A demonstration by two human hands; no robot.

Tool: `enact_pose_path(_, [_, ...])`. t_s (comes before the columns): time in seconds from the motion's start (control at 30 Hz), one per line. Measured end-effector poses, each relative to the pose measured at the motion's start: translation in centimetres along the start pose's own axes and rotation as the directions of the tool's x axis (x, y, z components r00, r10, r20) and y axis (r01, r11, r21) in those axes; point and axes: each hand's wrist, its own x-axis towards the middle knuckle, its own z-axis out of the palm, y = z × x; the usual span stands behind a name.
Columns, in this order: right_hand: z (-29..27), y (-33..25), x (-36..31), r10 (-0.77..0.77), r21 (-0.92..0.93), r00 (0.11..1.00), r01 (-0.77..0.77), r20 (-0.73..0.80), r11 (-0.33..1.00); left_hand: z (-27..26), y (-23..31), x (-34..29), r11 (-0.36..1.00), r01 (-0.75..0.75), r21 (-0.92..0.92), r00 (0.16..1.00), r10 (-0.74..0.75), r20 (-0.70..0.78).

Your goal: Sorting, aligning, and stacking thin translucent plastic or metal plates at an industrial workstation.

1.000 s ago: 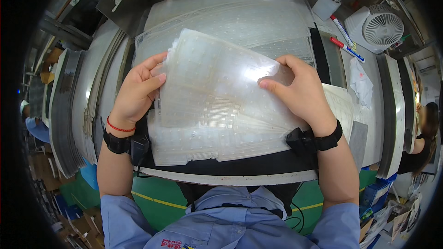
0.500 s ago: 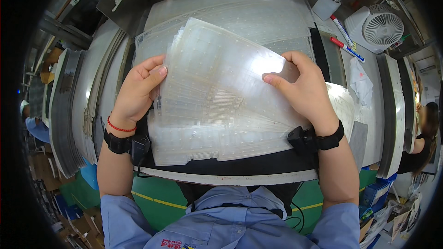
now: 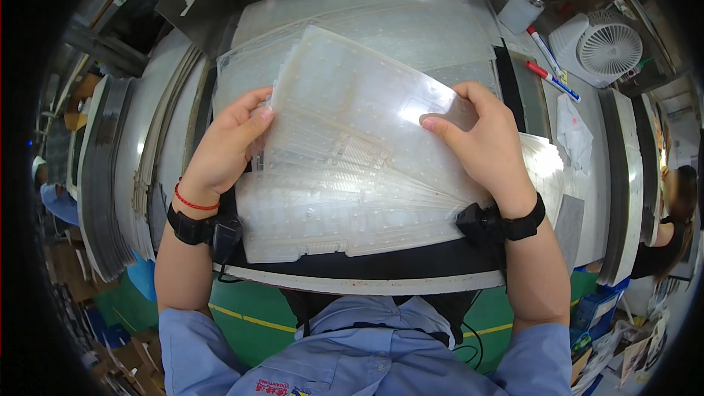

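Observation:
A fanned stack of clear plastic sheets [image 3: 345, 95], marked with rows of small dots, lies tilted between my hands. My left hand [image 3: 233, 134] pinches the left edges of the upper sheets between thumb and fingers. On the other side, my right hand [image 3: 477, 132] grips the right corner, its thumb on top and its fingers round the edge. Lower sheets spread out toward the table's front edge like a fan. Both wrists carry black straps with small black boxes.
Larger clear sheets [image 3: 367, 18] cover the back of the bench. At the right stand a white fan [image 3: 609, 48], a bottle [image 3: 521, 11], markers [image 3: 551, 79] and a white cloth [image 3: 573, 132]. Stacked grey panels [image 3: 110, 176] line the left. Another person [image 3: 667, 227] is at far right.
My left hand has moved slightly up and to the right along the sheets' edges. The upper sheets have shifted a little rightward; my right hand has barely moved.

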Motion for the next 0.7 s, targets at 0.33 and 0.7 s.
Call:
enact_pose_path(0.33, [1.8,-0.4,-0.3,-0.213,-0.057,0.974,0.217,0.072,0.974,1.2,0.7,-0.6,0.993,-0.114,0.025,0.993,0.115,-0.036])
enact_pose_path(0.7, [1.4,-0.7,-0.3,-0.088,0.015,0.995,0.087,0.040,0.996,0.4,0.9,-0.6,0.992,-0.096,-0.084,0.994,0.100,0.040])
